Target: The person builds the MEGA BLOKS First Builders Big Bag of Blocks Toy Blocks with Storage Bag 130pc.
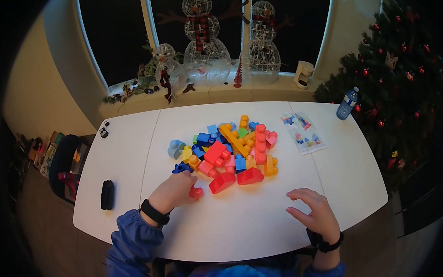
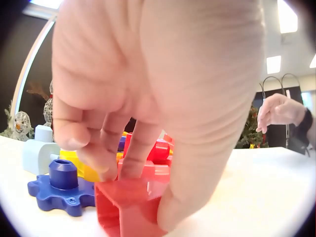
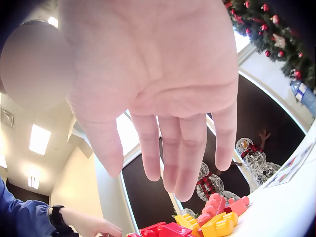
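My left hand [image 1: 175, 189] pinches a red toy building block [image 2: 132, 210] between thumb and fingers, low over the near left side of the pile. The block's hollow side faces the camera in the left wrist view; my hand hides part of it in the head view. Just beyond the hand lies a dark blue gear-shaped piece [image 2: 63, 190] with a round post. Colourful building blocks [image 1: 215, 153] form a heap in the middle of the white table. My right hand [image 1: 317, 215] hovers over the table's right side, its fingers loosely extended and holding nothing.
A printed picture sheet [image 1: 303, 134] lies right of the heap, with a water bottle [image 1: 347, 104] near the far right edge. On the left are a black case [image 1: 107, 194] and small dark items [image 1: 104, 130]. A decorated tree [image 1: 389, 71] stands beyond the right side.
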Demonstrator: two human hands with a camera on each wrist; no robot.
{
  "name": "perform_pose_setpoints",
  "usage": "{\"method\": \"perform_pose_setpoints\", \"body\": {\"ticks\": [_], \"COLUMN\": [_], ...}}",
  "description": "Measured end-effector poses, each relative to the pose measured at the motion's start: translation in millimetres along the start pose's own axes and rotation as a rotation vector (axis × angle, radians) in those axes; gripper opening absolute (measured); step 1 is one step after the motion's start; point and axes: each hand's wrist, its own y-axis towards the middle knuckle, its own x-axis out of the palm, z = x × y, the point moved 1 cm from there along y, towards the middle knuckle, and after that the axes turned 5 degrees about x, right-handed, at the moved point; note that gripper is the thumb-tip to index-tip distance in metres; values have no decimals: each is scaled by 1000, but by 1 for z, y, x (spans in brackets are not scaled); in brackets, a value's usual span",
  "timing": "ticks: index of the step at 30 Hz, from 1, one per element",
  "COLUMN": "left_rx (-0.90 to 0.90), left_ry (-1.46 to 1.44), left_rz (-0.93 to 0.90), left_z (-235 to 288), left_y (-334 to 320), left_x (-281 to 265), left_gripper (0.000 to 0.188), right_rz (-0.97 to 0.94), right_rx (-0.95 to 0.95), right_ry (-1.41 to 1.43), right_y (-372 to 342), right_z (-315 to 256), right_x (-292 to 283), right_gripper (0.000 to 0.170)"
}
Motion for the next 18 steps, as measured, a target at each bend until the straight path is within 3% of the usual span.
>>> {"method": "perform_pose_setpoints", "body": {"ticks": [3, 6, 10, 18], "left_rx": [228, 273, 248, 179], "left_ry": [-229, -533, -377, -382], "left_rz": [250, 237, 258, 252], "left_z": [15, 40, 42, 44], "left_y": [-11, -22, -33, -43], "left_x": [8, 27, 58, 52], "left_gripper": [33, 34, 34, 45], "right_rz": [-36, -76, -77, -132], "right_rx": [12, 23, 15, 3], "right_ry": [5, -10, -14, -26], "right_y": [2, 3, 2, 4], "right_z": [0, -3, -1, -2], "right_x": [4, 5, 6, 13], "right_gripper": [33, 33, 32, 32]}}
